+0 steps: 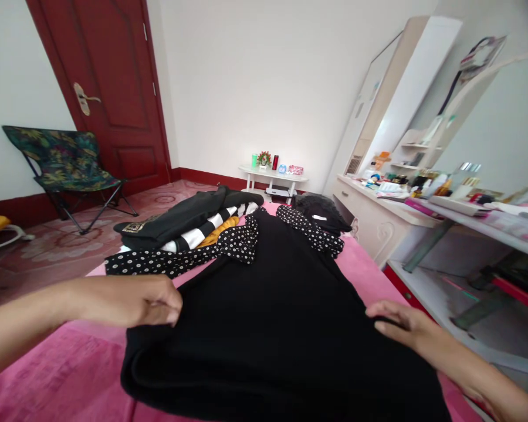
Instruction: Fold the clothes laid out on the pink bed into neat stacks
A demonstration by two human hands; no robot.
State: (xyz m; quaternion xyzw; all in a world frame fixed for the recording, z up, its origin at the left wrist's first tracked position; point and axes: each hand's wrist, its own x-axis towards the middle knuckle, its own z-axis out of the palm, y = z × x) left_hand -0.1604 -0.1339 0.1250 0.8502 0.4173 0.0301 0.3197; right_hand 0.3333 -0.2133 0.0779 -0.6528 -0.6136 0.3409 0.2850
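Note:
A black dress (pixel 286 293) with polka-dot sleeves lies spread on a pink bedcover (pixel 66 363), its wide end nearest me. Its left sleeve (pixel 167 262) stretches out to the left, while the right sleeve (pixel 310 231) angles along the other side. My left hand (pixel 147 302) is closed on the left edge of the dress, where the cloth folds over near its lower end. On the opposite edge, my right hand (pixel 398 325) pinches the black cloth between thumb and fingers. The lowest part of the dress runs out of view.
Folded clothes (pixel 193 220) are stacked at the bed's far left, and a dark fuzzy garment (pixel 321 211) lies far right. A dressing table (pixel 387 205) crowded with bottles stands along the right. A folding chair (pixel 70 161) is at left; a small white table (pixel 273 174) stands beyond the bed.

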